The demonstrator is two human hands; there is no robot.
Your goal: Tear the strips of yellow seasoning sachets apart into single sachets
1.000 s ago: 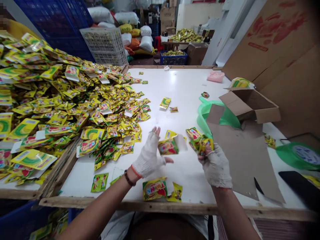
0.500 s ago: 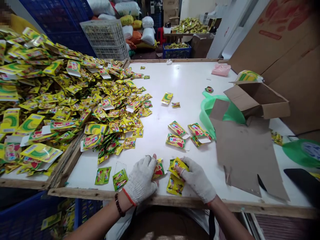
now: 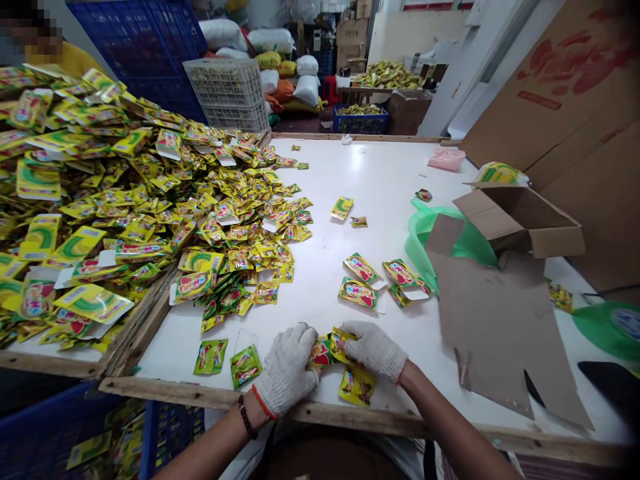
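Observation:
My left hand (image 3: 290, 370), in a white knit glove, is closed around a small printed carton (image 3: 320, 352) near the table's front edge. A yellow candy packet (image 3: 341, 341) is pinched in my gloved right hand (image 3: 376, 350), right against the carton's open end. Just below my right hand, another yellow packet (image 3: 357, 385) lies on the table. Two green packets (image 3: 246, 366) rest left of my left hand. Beyond my hands lie several printed cartons (image 3: 358, 293) with white flaps out. How far the packet is inside the carton is hidden by my fingers.
A large heap of cartons and packets (image 3: 150, 193) covers the left side, across a wooden divider (image 3: 145, 320). On the right are a green plastic basin (image 3: 423, 233), a flat cardboard sheet (image 3: 493, 320) and an open cardboard box (image 3: 520, 213). A person in yellow (image 3: 75, 57) is at far left.
My right hand has moved left with the yellow packet, up to the carton in my left hand. The second yellow packet stays on the table. The camera view has shifted slightly.

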